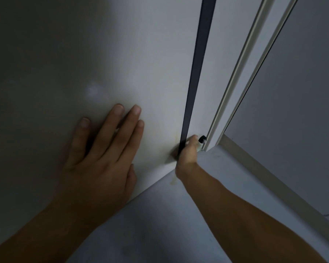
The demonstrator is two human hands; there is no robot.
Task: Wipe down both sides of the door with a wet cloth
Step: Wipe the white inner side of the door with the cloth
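The white door [122, 54] fills the left and middle of the view, and its dark narrow edge [196, 73] runs down to the floor. My left hand [103, 149] lies flat on the door's face, fingers straight and spread. My right hand [187, 154] is curled round the bottom of the dark edge. A small pale bit of cloth [199, 147] shows at its fingers; most of the cloth is hidden. A yellowish stain [176, 137] marks the door face just left of that hand.
The white door frame [235, 82] stands close to the right of the edge, with a small black stopper [202, 139] at its foot. A grey wall [292, 92] and baseboard [273, 179] run along the right. Grey tiled floor [160, 224] lies below, with a yellowish mark [173, 182].
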